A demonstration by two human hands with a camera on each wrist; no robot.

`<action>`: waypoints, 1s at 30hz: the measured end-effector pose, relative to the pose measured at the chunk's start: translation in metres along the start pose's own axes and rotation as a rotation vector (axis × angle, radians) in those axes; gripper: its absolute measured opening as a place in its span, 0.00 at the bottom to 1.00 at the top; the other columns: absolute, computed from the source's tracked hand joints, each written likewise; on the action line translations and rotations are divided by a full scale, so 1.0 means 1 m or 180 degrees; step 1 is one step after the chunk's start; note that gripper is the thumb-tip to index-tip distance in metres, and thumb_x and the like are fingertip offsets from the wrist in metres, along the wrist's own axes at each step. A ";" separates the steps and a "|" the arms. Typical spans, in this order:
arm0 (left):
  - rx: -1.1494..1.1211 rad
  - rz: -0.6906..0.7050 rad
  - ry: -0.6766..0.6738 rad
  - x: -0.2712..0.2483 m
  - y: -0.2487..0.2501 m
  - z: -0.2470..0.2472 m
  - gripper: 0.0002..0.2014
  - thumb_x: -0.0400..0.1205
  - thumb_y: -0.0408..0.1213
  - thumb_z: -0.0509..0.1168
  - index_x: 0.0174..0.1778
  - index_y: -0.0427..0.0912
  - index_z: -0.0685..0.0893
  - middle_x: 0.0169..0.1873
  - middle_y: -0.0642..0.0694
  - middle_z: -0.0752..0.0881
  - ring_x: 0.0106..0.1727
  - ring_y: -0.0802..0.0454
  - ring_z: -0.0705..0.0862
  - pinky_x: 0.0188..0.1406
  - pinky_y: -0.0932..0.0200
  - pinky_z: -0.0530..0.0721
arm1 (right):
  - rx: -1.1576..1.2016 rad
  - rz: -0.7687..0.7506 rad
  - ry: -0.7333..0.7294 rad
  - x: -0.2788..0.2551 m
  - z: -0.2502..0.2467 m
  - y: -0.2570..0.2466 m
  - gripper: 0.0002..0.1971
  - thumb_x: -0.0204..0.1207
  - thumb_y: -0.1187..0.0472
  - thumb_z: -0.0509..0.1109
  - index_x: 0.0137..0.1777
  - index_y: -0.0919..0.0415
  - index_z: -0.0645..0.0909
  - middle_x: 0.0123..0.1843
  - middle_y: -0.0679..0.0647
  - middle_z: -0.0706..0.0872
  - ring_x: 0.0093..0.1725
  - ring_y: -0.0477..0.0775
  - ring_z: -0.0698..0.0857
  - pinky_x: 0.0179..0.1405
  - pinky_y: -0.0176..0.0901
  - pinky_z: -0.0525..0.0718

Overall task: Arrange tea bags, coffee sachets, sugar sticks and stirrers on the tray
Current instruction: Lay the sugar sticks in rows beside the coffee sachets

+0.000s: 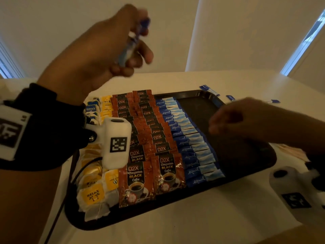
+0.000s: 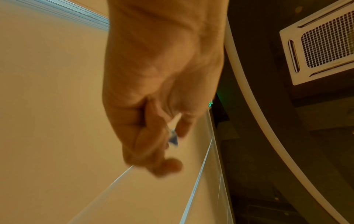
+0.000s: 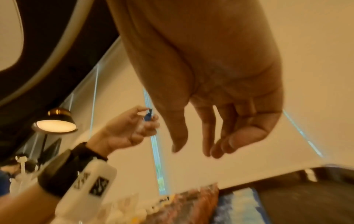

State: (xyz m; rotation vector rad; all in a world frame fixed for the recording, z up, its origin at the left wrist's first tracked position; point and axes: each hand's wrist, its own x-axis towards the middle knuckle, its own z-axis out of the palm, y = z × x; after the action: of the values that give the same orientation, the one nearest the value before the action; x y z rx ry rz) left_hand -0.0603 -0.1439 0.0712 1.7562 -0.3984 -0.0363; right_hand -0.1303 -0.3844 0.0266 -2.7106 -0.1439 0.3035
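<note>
A dark tray [image 1: 246,173] lies on a pale surface [image 1: 193,222], seen from above. The tray is the landmark here.

Along the tray's left edge sit rows of tea bags [image 1: 93,194] with yellow and blue tags. Just right of them run two overlapping columns of red-brown coffee sachets [image 1: 137,182]. Next come blue sugar sticks [image 1: 193,155], laid side by side in one long column near the tray's middle. The right part of the tray is bare dark plastic.

The left hand [image 1: 105,48] is raised high above the tray's far left corner. Its thumb and fingers pinch a few blue-and-white wrapped sticks [image 1: 133,41]; motion blur makes it hard to tell whether these are stirrers or more sugar. A black wrist strap [image 1: 44,131] with a white camera block [image 1: 116,143] hangs over the tea bags.

The right hand [image 1: 233,118] hovers over the bare right part of the tray, fingers loose and slightly curled, holding nothing.

Beyond the tray's far right corner, a few blue-tipped wrapped stirrers [image 1: 209,89] lie loose on the surface.
</note>
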 end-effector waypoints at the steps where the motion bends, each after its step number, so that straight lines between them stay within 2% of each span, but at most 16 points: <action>1: 0.0055 -0.0096 -0.0271 0.000 -0.001 0.002 0.08 0.87 0.45 0.51 0.48 0.47 0.72 0.27 0.48 0.82 0.21 0.58 0.67 0.12 0.69 0.62 | 0.0292 -0.0164 0.0365 0.000 -0.006 -0.008 0.24 0.57 0.38 0.62 0.50 0.48 0.80 0.45 0.46 0.84 0.43 0.43 0.82 0.36 0.29 0.76; 4: 0.0447 -0.0158 -0.0989 -0.001 -0.004 0.007 0.07 0.87 0.38 0.53 0.47 0.43 0.75 0.26 0.47 0.82 0.18 0.59 0.67 0.10 0.69 0.61 | 0.1095 -0.0640 0.1100 0.002 -0.020 -0.031 0.22 0.66 0.41 0.63 0.54 0.52 0.83 0.45 0.50 0.86 0.42 0.47 0.85 0.31 0.31 0.85; 6: 0.0586 -0.0095 -0.1263 -0.001 -0.006 0.011 0.06 0.85 0.36 0.57 0.46 0.41 0.79 0.27 0.49 0.83 0.18 0.60 0.68 0.10 0.70 0.63 | 0.1497 -0.0807 0.1281 0.005 -0.022 -0.045 0.18 0.72 0.46 0.65 0.56 0.55 0.83 0.45 0.48 0.87 0.44 0.43 0.86 0.33 0.29 0.86; 8: 0.0646 0.0031 -0.1345 -0.001 -0.007 0.012 0.05 0.83 0.33 0.60 0.45 0.39 0.81 0.28 0.48 0.86 0.19 0.61 0.72 0.12 0.70 0.67 | 0.1866 -0.0874 0.1317 0.009 -0.018 -0.056 0.15 0.73 0.49 0.68 0.54 0.57 0.84 0.45 0.49 0.88 0.43 0.42 0.87 0.32 0.31 0.85; 11: 0.0642 0.0228 -0.1440 -0.003 -0.007 0.015 0.04 0.80 0.31 0.63 0.43 0.37 0.83 0.31 0.45 0.89 0.20 0.58 0.80 0.14 0.68 0.74 | 0.2072 -0.0959 0.1362 0.016 -0.005 -0.064 0.14 0.69 0.56 0.75 0.53 0.60 0.85 0.44 0.55 0.89 0.39 0.47 0.88 0.32 0.34 0.85; 13: 0.0545 0.0291 -0.1422 -0.003 -0.007 0.016 0.04 0.80 0.30 0.63 0.45 0.35 0.82 0.29 0.45 0.89 0.23 0.57 0.83 0.16 0.67 0.77 | 0.2171 -0.0916 0.1314 0.019 0.000 -0.063 0.16 0.66 0.60 0.77 0.54 0.62 0.84 0.43 0.56 0.90 0.40 0.50 0.90 0.34 0.37 0.88; 15: 0.0399 0.0318 -0.1247 -0.001 -0.007 0.017 0.04 0.81 0.31 0.63 0.49 0.34 0.81 0.27 0.45 0.88 0.26 0.56 0.86 0.20 0.66 0.80 | 0.2405 -0.0852 0.1109 0.019 0.003 -0.063 0.17 0.64 0.61 0.77 0.53 0.63 0.84 0.41 0.56 0.90 0.40 0.50 0.90 0.34 0.36 0.87; 18: 0.0210 0.0483 -0.0989 -0.001 -0.007 0.019 0.03 0.83 0.31 0.62 0.49 0.39 0.79 0.36 0.46 0.91 0.35 0.54 0.89 0.34 0.64 0.86 | 0.2743 -0.0727 0.0739 0.020 0.007 -0.067 0.19 0.60 0.54 0.75 0.51 0.60 0.84 0.42 0.54 0.91 0.41 0.47 0.90 0.33 0.32 0.86; 21: 0.0102 0.0501 -0.0826 0.001 -0.009 0.020 0.03 0.86 0.33 0.57 0.50 0.42 0.77 0.46 0.43 0.91 0.48 0.51 0.90 0.50 0.60 0.87 | 0.3033 -0.0685 0.0571 0.023 0.015 -0.072 0.17 0.67 0.53 0.72 0.56 0.55 0.84 0.49 0.55 0.89 0.47 0.48 0.89 0.36 0.34 0.87; 23: 0.0223 0.0585 -0.0727 0.002 -0.008 0.021 0.05 0.88 0.36 0.55 0.49 0.46 0.74 0.49 0.44 0.91 0.58 0.52 0.87 0.64 0.52 0.82 | 0.3239 -0.0541 0.0545 0.028 0.019 -0.075 0.22 0.71 0.51 0.70 0.63 0.60 0.80 0.51 0.55 0.88 0.49 0.48 0.89 0.42 0.39 0.89; 24: 0.0258 0.0635 -0.0730 0.001 -0.008 0.022 0.06 0.88 0.36 0.53 0.48 0.47 0.73 0.49 0.47 0.91 0.60 0.55 0.85 0.68 0.52 0.79 | 0.3316 -0.0479 0.0540 0.029 0.020 -0.076 0.23 0.73 0.50 0.69 0.63 0.63 0.79 0.50 0.54 0.88 0.49 0.48 0.89 0.45 0.43 0.89; 26: 0.0220 0.0601 -0.0758 0.000 -0.007 0.026 0.06 0.89 0.36 0.52 0.48 0.48 0.72 0.46 0.54 0.91 0.58 0.63 0.85 0.65 0.60 0.80 | 0.3448 -0.0476 0.0575 0.030 0.021 -0.079 0.19 0.76 0.49 0.66 0.57 0.64 0.82 0.44 0.53 0.89 0.45 0.48 0.89 0.47 0.47 0.89; 28: 0.0327 0.0517 -0.0740 0.000 -0.008 0.026 0.06 0.88 0.36 0.53 0.47 0.48 0.72 0.41 0.56 0.89 0.47 0.68 0.87 0.52 0.66 0.84 | 0.3436 -0.0574 0.0684 0.030 0.022 -0.079 0.14 0.78 0.52 0.63 0.50 0.63 0.84 0.40 0.52 0.90 0.42 0.47 0.90 0.42 0.42 0.90; 29: 0.0493 0.0497 -0.0739 0.001 -0.008 0.023 0.06 0.88 0.36 0.54 0.47 0.48 0.73 0.39 0.56 0.88 0.40 0.69 0.86 0.48 0.64 0.84 | 0.3336 -0.0626 0.0724 0.029 0.022 -0.079 0.13 0.79 0.54 0.62 0.47 0.62 0.84 0.38 0.51 0.89 0.40 0.47 0.89 0.39 0.40 0.89; 30: 0.0662 0.0476 -0.0764 0.001 -0.008 0.019 0.05 0.87 0.37 0.57 0.47 0.49 0.74 0.38 0.55 0.87 0.36 0.68 0.85 0.48 0.61 0.83 | 0.3200 -0.0655 0.0721 0.029 0.024 -0.079 0.13 0.80 0.55 0.61 0.46 0.62 0.84 0.37 0.51 0.88 0.38 0.47 0.88 0.38 0.39 0.89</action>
State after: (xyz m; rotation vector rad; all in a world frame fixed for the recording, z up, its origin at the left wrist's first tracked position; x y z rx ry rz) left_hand -0.0620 -0.1609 0.0593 1.9282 -0.7294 -0.1025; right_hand -0.1124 -0.2990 0.0324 -1.6968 -0.1490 -0.0140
